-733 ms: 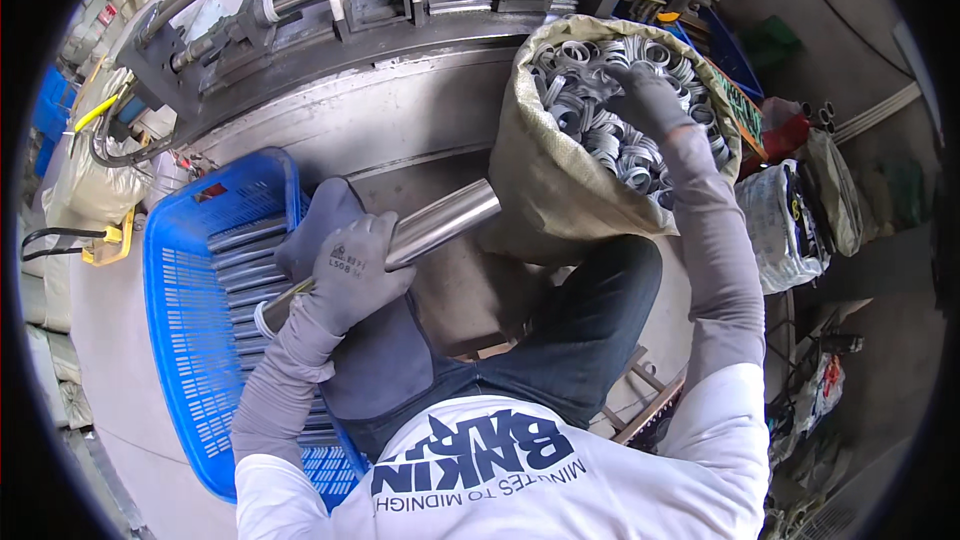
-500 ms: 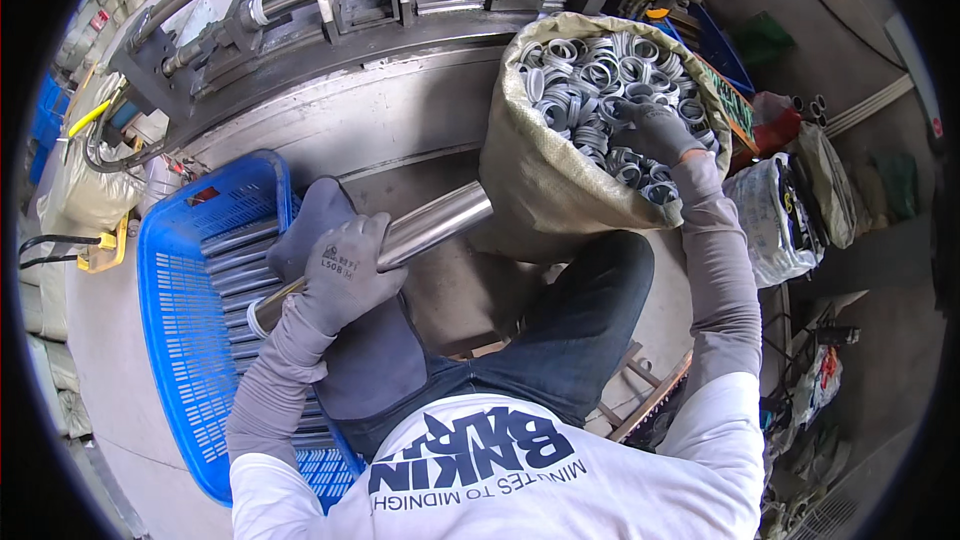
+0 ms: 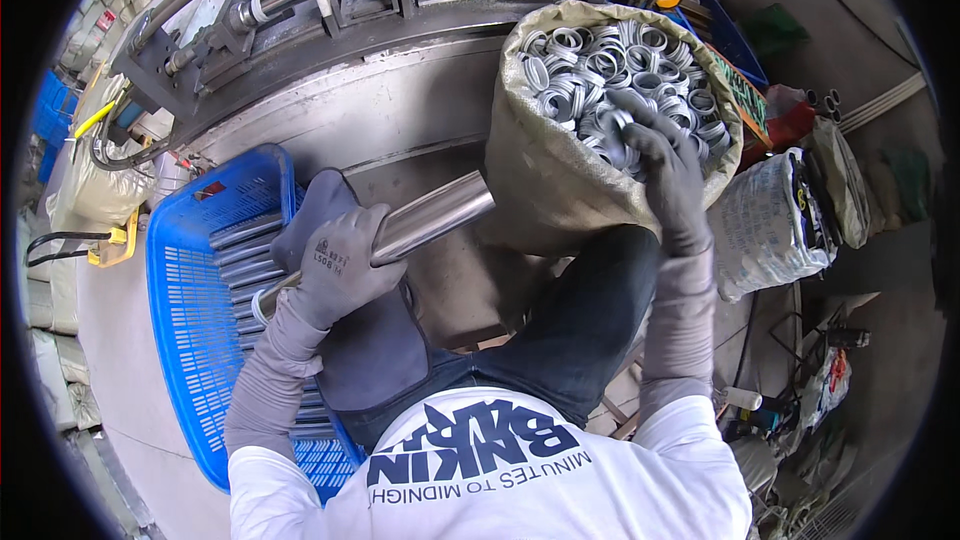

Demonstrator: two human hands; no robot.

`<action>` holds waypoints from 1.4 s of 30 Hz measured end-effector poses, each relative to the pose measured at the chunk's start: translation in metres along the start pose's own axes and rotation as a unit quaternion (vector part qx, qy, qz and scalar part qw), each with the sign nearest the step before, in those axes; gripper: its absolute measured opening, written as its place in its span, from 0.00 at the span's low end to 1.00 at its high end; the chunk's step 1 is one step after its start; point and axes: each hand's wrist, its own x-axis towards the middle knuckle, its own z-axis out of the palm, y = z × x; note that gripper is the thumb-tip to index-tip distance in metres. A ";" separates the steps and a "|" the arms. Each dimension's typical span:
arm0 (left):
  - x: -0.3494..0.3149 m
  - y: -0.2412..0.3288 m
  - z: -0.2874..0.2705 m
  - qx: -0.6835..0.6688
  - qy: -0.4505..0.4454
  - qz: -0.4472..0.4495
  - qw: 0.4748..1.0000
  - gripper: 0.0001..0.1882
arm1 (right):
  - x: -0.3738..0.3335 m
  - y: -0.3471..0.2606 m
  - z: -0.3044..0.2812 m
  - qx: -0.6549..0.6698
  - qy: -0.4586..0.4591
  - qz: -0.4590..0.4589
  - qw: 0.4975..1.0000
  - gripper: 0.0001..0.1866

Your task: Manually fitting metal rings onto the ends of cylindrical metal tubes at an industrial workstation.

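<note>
My left hand (image 3: pixel 345 265), in a grey glove, is wrapped round a shiny metal tube (image 3: pixel 435 217). The tube slants up to the right above my padded left thigh, and a pale ring (image 3: pixel 262 308) sits round its lower end. My right hand (image 3: pixel 668 165), gloved too, is over the near side of a woven sack (image 3: pixel 530 175) filled with grey metal rings (image 3: pixel 600 65). Its fingers are closed on a ring (image 3: pixel 612 128) that is smeared by motion and partly covered by them.
Left of my leg stands a blue plastic basket (image 3: pixel 180 340) with several metal tubes (image 3: pixel 245 270) in it. A machine bench (image 3: pixel 300 70) with a clamped tube runs across the far side. To the right of the sack stands a white bag (image 3: pixel 765 230).
My right hand has drawn back toward me from deep among the rings to the sack's near side, bringing a ring. The left hand still holds the tube, almost unmoved.
</note>
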 end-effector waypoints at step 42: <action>0.017 0.014 0.011 0.054 -0.088 0.054 0.993 0.35 | -0.051 0.081 0.155 0.069 0.051 -0.007 0.996 0.19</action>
